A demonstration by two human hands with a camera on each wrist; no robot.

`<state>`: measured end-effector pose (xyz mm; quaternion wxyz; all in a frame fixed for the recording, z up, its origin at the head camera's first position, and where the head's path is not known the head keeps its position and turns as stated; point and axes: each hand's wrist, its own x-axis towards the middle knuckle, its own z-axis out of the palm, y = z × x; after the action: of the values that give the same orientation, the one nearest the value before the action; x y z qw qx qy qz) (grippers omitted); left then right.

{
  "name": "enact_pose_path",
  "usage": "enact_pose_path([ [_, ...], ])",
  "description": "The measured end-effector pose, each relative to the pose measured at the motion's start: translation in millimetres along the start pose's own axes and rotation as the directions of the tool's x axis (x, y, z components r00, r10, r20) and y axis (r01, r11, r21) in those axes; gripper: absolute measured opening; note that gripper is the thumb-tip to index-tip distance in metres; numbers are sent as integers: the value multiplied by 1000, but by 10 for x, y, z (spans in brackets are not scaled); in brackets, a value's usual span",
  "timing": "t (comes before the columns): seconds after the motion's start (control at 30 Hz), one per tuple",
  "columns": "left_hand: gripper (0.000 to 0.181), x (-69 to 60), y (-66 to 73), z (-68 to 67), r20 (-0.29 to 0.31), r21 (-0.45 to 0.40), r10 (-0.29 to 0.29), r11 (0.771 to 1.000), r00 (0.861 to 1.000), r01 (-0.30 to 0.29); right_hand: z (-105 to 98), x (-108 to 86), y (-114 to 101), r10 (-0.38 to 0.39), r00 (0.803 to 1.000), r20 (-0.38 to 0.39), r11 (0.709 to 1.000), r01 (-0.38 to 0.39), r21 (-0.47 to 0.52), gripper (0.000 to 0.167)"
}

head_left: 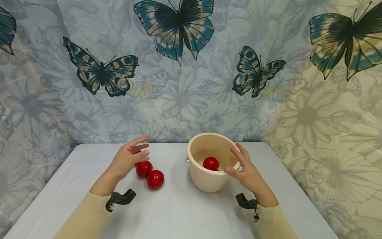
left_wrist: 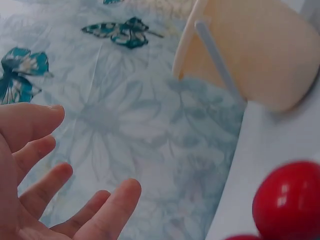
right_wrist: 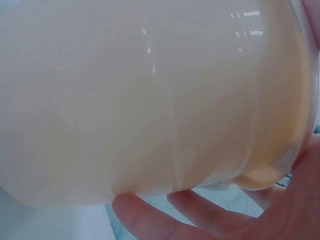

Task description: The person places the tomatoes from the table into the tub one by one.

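Gripping the bucket (head_left: 209, 182) at its rim, the right hand (head_left: 250, 174) sets other fingertips against the outer wall. The left hand (head_left: 126, 161) holds nothing, its fingers spread apart. Three balls (head_left: 155, 180) lie on the tabletop (head_left: 179, 215) close by the left hand: one partly hidden behind it, two just beside it, toward the right hand. The bucket stands upright between the hands, nearer the right. Inside it sits a red ball (head_left: 211, 162), with a sliver of more red beneath.
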<state>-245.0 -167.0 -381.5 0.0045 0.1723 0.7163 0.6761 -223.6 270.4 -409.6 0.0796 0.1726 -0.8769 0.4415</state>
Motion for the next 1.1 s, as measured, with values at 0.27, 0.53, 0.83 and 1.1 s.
enact_pose_path([
  [0.27,58,-133,-244,-372,-105,7,-21,1000,994,22,-7,-7,15,-9,1000,-4,1000,9,13,82],
  [0.53,64,-210,-582,-609,-176,-61,-170,985,970,162,-3,-2,13,-7,1000,-1,1000,7,21,82],
  [0.83,68,-214,-1048,-789,-225,-264,-295,936,929,233,1,15,6,-2,1000,-7,1000,2,8,82],
  [1.1,77,-165,-1206,-858,-198,-348,-317,907,928,236,-3,2,-3,2,1000,-7,1000,-2,8,82],
])
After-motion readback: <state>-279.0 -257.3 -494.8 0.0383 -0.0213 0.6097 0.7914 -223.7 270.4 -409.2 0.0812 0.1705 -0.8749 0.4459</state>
